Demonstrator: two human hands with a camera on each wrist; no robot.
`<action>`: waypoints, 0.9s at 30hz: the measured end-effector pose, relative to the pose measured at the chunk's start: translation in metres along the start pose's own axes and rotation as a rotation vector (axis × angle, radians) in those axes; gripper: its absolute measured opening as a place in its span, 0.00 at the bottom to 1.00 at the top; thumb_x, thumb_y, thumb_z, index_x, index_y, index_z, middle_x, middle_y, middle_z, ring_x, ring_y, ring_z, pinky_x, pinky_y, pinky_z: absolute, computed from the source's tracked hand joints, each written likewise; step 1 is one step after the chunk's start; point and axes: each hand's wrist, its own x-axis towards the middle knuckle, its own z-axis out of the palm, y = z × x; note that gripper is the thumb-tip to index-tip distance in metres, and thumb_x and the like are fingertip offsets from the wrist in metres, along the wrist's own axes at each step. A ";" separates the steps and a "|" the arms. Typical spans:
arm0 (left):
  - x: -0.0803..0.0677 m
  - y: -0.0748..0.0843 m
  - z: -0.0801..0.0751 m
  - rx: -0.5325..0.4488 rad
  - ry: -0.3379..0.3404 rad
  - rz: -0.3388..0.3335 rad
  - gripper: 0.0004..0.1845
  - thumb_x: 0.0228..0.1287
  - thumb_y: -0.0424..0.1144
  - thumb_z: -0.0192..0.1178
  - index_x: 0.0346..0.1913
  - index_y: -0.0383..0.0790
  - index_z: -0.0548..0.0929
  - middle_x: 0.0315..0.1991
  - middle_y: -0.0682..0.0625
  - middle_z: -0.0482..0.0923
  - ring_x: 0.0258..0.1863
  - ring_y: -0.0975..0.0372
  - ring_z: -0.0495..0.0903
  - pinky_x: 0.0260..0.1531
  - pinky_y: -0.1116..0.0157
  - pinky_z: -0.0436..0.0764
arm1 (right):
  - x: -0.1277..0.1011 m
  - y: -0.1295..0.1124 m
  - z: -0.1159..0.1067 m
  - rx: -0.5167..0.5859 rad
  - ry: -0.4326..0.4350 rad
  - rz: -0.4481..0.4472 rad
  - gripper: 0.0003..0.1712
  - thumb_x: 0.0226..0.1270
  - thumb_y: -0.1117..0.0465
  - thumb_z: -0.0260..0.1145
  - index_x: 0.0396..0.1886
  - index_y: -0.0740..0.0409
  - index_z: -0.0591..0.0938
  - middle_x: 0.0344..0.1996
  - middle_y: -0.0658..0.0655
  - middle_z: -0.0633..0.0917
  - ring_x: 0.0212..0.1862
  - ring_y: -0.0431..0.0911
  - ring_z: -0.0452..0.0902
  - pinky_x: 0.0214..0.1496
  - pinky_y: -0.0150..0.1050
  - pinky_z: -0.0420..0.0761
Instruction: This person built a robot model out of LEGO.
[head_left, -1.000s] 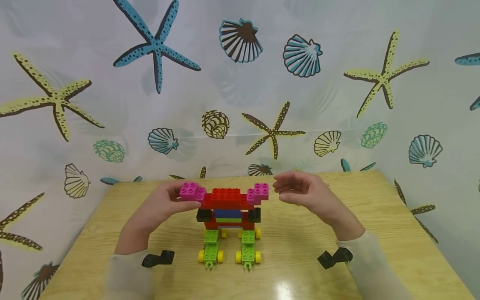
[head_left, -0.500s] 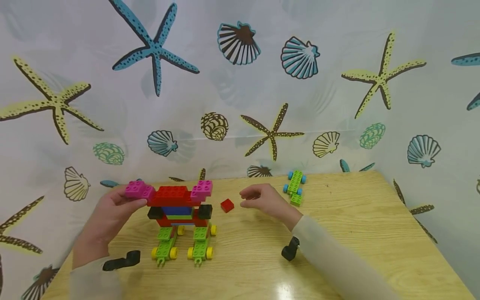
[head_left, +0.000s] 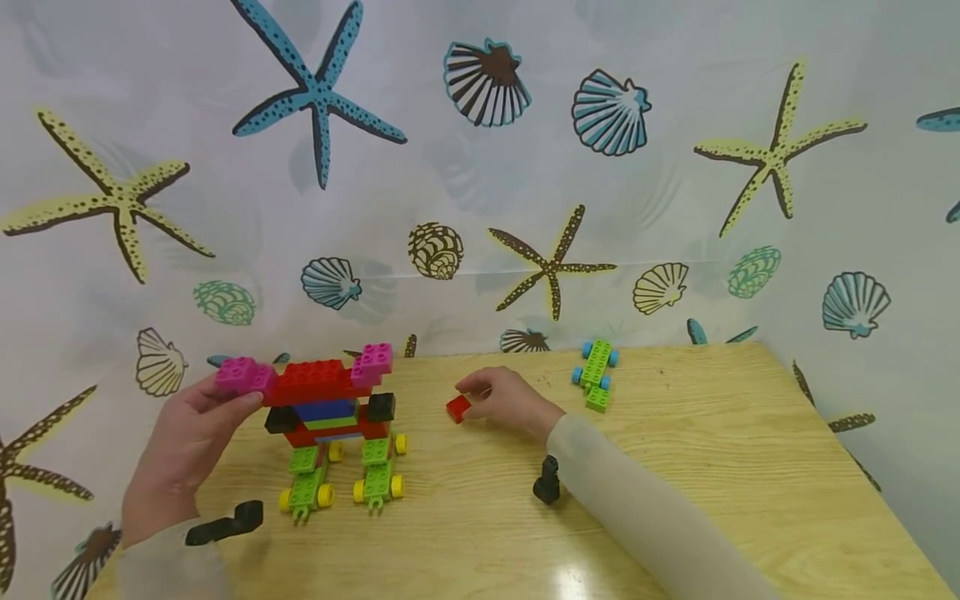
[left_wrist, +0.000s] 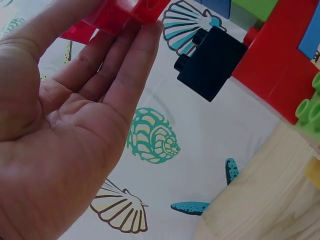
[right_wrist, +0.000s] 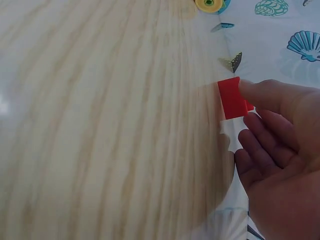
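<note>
The left hand (head_left: 183, 442) is holding the brick model (head_left: 322, 417) by its left magenta brick (head_left: 243, 375), fingers lying under that brick and thumb on top; the left wrist view is showing the fingers (left_wrist: 117, 75) stretched up against the red underside. The model is standing on the wooden worktop (head_left: 675, 467) on two green wheeled bases with yellow wheels (head_left: 341, 483), carrying black, blue and red bricks and a second magenta brick (head_left: 372, 362) at its right shoulder. The right hand (head_left: 502, 400) is pinching a small red brick (head_left: 457, 407) between thumb and fingertips; the brick is sitting low at the worktop, just right of the model. A separate green base with blue wheels (head_left: 596, 373) is lying farther back on the right, well apart. A seashell-and-starfish curtain (head_left: 480, 167) is hanging behind.
</note>
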 end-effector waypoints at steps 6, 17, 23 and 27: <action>0.000 0.003 0.000 0.016 0.015 -0.034 0.20 0.83 0.26 0.60 0.71 0.40 0.88 0.60 0.64 0.92 0.62 0.72 0.85 0.60 0.78 0.84 | 0.006 0.000 0.003 -0.047 0.005 0.008 0.26 0.72 0.64 0.80 0.68 0.57 0.88 0.67 0.59 0.89 0.66 0.54 0.83 0.77 0.51 0.83; -0.003 0.003 -0.001 -0.022 -0.002 -0.039 0.21 0.84 0.25 0.58 0.71 0.41 0.88 0.61 0.63 0.91 0.61 0.72 0.85 0.60 0.77 0.86 | 0.008 0.001 0.007 -0.084 0.011 -0.002 0.21 0.71 0.64 0.81 0.62 0.57 0.91 0.59 0.58 0.92 0.62 0.52 0.85 0.74 0.51 0.83; -0.001 0.004 0.000 0.022 -0.017 -0.042 0.20 0.84 0.25 0.59 0.71 0.37 0.87 0.62 0.62 0.90 0.62 0.71 0.85 0.61 0.77 0.85 | 0.004 0.002 0.004 -0.037 0.011 0.016 0.21 0.71 0.62 0.81 0.63 0.56 0.91 0.60 0.57 0.91 0.61 0.51 0.84 0.74 0.51 0.84; 0.002 0.004 0.003 0.065 -0.038 -0.045 0.20 0.84 0.26 0.59 0.72 0.36 0.86 0.63 0.62 0.90 0.64 0.70 0.84 0.62 0.77 0.84 | -0.003 0.005 -0.001 -0.012 0.019 0.032 0.21 0.72 0.61 0.81 0.63 0.56 0.91 0.60 0.56 0.90 0.60 0.50 0.83 0.73 0.51 0.84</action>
